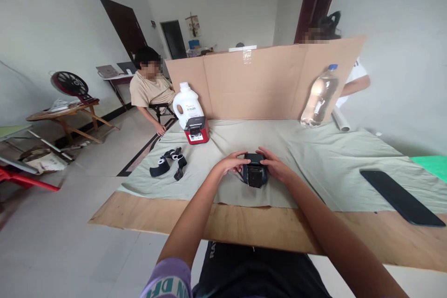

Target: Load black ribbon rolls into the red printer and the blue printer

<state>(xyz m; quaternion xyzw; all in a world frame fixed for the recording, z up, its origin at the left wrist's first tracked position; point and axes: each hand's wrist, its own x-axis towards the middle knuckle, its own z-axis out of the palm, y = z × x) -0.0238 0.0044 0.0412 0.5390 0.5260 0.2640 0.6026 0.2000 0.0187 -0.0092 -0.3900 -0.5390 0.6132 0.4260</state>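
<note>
A small black box-shaped device (256, 174) with a flat top rests on the grey-green cloth in front of me. I cannot make out what kind of device it is. My left hand (231, 164) holds its left side, the thumb along the top edge and the other fingers curled at the side. From the opposite side my right hand (274, 165) grips it, thumb near the top and fingers at the far corner. The underside of the device is hidden.
Left on the cloth (216, 181) lie dark curved pieces with white parts (159, 166). Behind them are a red-and-black box (197, 136) and a white jug (188, 104). A water bottle (319, 98), cardboard screen (254, 84) and phone (401, 197) are around. People sit beyond.
</note>
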